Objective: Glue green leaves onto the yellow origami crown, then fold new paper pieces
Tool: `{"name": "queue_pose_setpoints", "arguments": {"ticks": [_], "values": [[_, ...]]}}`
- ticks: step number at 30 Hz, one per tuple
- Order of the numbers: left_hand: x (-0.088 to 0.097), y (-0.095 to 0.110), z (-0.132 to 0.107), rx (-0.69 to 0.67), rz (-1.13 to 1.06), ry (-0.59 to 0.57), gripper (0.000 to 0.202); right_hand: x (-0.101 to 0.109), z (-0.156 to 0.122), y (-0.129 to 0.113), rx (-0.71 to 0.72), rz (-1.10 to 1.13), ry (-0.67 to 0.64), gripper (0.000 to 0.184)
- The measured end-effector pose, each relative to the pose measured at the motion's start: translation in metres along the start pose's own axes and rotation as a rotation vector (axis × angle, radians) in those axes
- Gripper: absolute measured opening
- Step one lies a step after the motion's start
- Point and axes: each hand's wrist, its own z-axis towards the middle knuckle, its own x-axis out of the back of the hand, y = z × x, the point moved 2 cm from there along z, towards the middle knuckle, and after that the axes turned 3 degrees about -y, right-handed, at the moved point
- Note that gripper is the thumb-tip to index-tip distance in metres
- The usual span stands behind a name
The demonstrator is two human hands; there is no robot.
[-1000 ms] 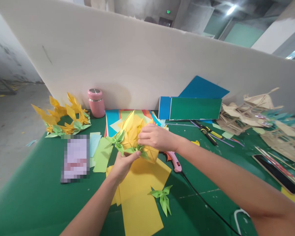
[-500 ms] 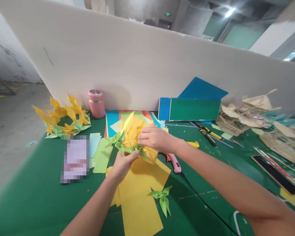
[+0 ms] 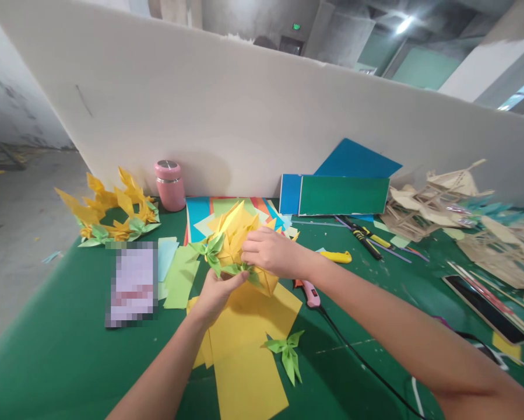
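A yellow folded-paper crown (image 3: pixel 235 230) with green paper leaves (image 3: pixel 215 249) is up off the table between my two hands. My left hand (image 3: pixel 218 291) grips its lower edge from below, thumb along the front by a green piece. My right hand (image 3: pixel 268 249) presses its closed fingers against the front right of the crown; the fingertips and anything small under them are hidden. Beneath lie yellow paper sheets (image 3: pixel 248 350). A loose green paper leaf piece (image 3: pixel 289 352) rests at their right edge. The pink glue gun (image 3: pixel 310 293) lies partly behind my right wrist.
A second yellow paper crown (image 3: pixel 122 219) sits back left beside a pink flask (image 3: pixel 170 186). A blurred lilac object (image 3: pixel 134 283) lies left. A yellow-handled cutter (image 3: pixel 337 256), black-and-yellow tools (image 3: pixel 366 238), wooden models (image 3: pixel 412 213) and a dark phone-like slab (image 3: pixel 484 309) are right. A white board (image 3: pixel 244 116) stands behind.
My right hand has shifted slightly left and down against the crown's front. My left hand keeps its hold. The whole view has moved a little.
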Motion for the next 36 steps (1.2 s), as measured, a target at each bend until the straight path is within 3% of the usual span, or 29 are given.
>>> {"name": "queue_pose_setpoints", "arguments": {"ticks": [10, 18, 23, 29, 33, 36], "values": [[-0.001, 0.005, 0.001, -0.012, -0.014, -0.003, 0.032, 0.003, -0.001, 0.002, 0.103, 0.064, -0.071, 0.022], [0.003, 0.001, 0.002, 0.039, 0.055, -0.040, 0.032, 0.005, -0.004, 0.003, 0.022, 0.189, -0.037, 0.024], [0.002, 0.001, 0.002, 0.061, 0.067, -0.051, 0.036, 0.006, -0.002, 0.002, 0.064, 0.204, -0.112, 0.024], [0.001, 0.003, 0.001, 0.046, 0.033, -0.016, 0.035, 0.007, 0.003, 0.006, 0.055, 0.189, -0.112, 0.026], [0.001, 0.007, 0.002, 0.015, -0.014, 0.006, 0.034, 0.020, -0.005, 0.009, -0.062, 0.222, 0.051, 0.026], [0.001, 0.010, 0.003, -0.020, -0.077, 0.020, 0.026, 0.032, -0.026, 0.007, -0.354, 0.219, 0.326, 0.023]]}}
